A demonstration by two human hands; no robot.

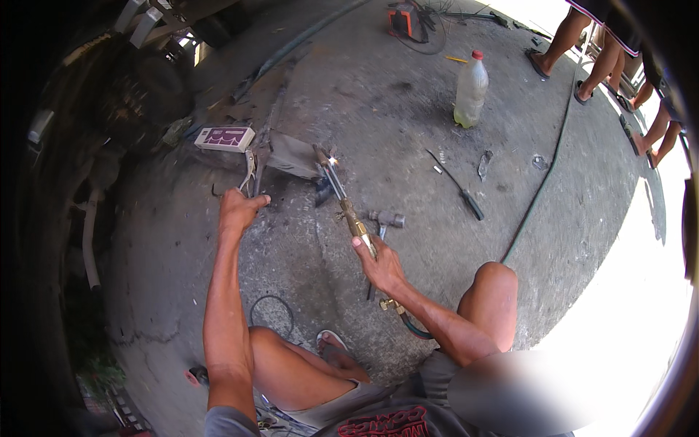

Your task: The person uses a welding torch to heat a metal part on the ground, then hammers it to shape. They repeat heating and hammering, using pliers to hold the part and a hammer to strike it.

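Note:
My left hand (242, 210) is wrapped round the handles of locking pliers (250, 173), whose jaws reach up to a grey metal piece (293, 154) on the ground. What exactly the jaws grip is too small to tell. In my right hand (380, 266) is a gas cutting torch (351, 215) with a brass body and long thin tubes. Its head lies by the right end of the metal piece, where a small bright glow shows. A purple and white box (224, 138) sits just beyond the pliers. Right beside the torch lies a hammer (386, 218), partly hidden by it.
A plastic bottle (471, 95) with a red cap stands ahead. A black-handled rod (466, 198) and a long green hose (555, 166) cross the concrete at right. An orange machine (406, 23) with cables is farther off. Other people's legs (601, 67) stand at upper right.

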